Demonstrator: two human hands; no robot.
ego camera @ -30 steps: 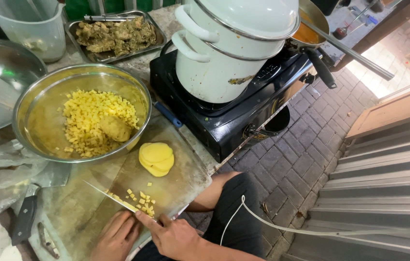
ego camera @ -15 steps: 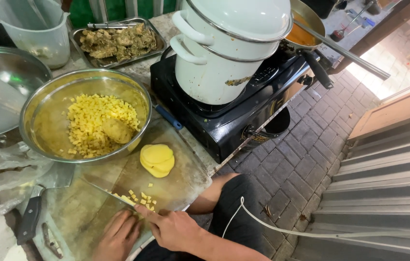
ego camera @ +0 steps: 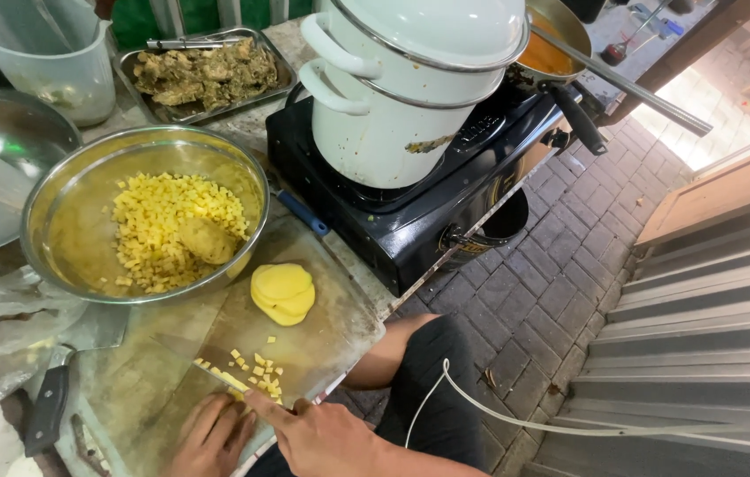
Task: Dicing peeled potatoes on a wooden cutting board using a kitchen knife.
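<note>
Since prev. frame: knife (ego camera: pixel 216 374) sat lower on potato strips (ego camera: pixel 232 382). R hand (ego camera: pixel 322 435) gripped handle; L hand (ego camera: pixel 209 435) pressed strips. Risk: fingertips close to blade, nick likely; dice (ego camera: pixel 258 369) near board (ego camera: pixel 304 344) edge.

daylight, bright | glare upper right | soft shadows | sharp, wide-angle edge bending

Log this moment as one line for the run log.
right hand: holds knife | left hand: steadies potato strips | board: diced bits, slices | bowl: cubes
</note>
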